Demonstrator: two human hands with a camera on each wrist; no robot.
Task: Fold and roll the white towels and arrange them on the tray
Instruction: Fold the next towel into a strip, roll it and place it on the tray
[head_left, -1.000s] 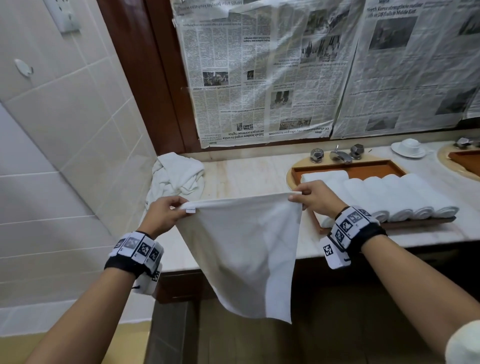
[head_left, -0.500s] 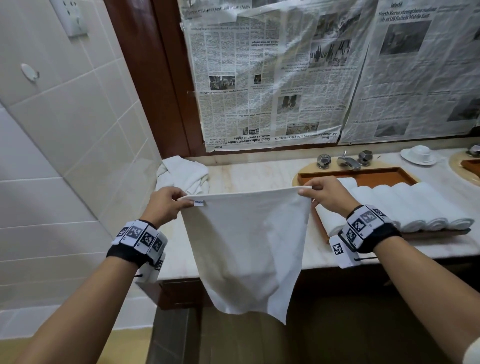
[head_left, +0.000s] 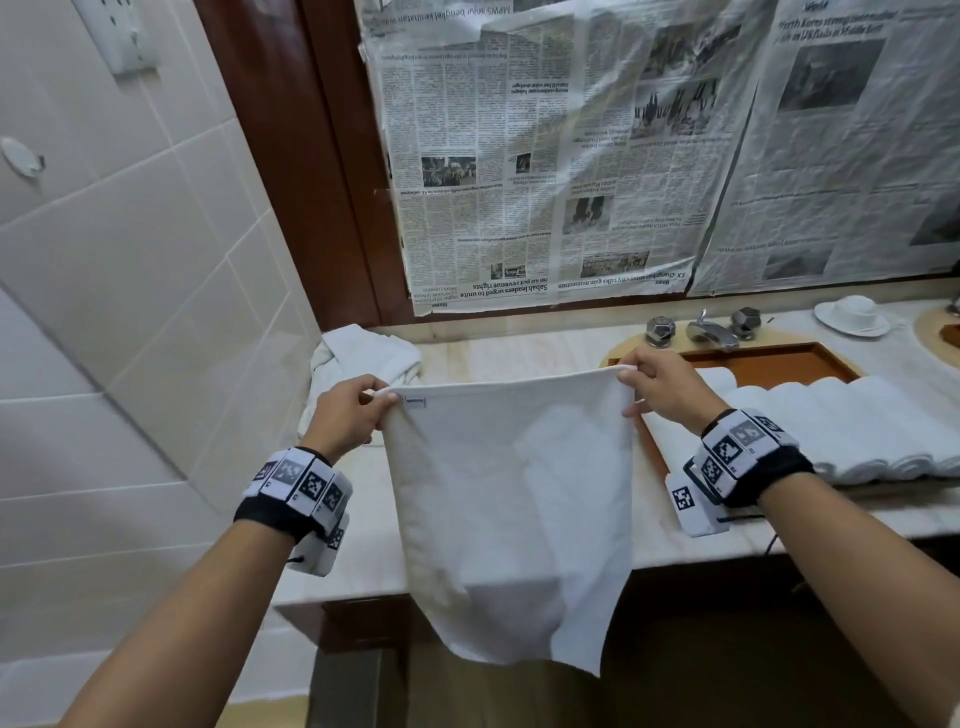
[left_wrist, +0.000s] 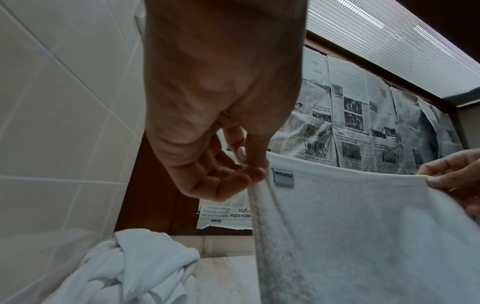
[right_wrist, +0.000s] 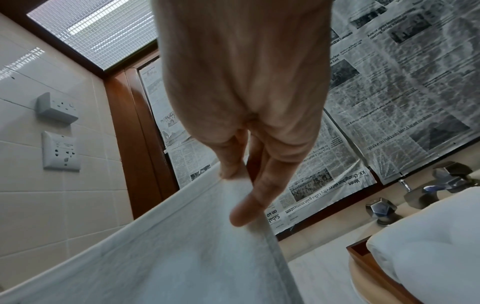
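Observation:
A white towel (head_left: 509, 499) hangs flat in the air over the counter's front edge, stretched by its two top corners. My left hand (head_left: 358, 410) pinches the left corner beside a small label (left_wrist: 283, 178). My right hand (head_left: 654, 389) pinches the right corner (right_wrist: 233, 181). The wooden tray (head_left: 779, 361) sits to the right behind my right hand, with several rolled white towels (head_left: 852, 426) lying side by side in it. A crumpled heap of loose white towels (head_left: 363, 353) lies on the counter at the back left.
The marble counter (head_left: 519, 353) runs along a newspaper-covered mirror (head_left: 571, 156). A tap with two handles (head_left: 706, 330) stands behind the tray, and a white cup upside down on a saucer (head_left: 852, 314) at the far right. A tiled wall (head_left: 130, 260) closes the left side.
The towel stays stretched between both hands; its top edge has risen slightly and the cloth hangs flatter. My head has shifted a little, so the counter sits further right in view.

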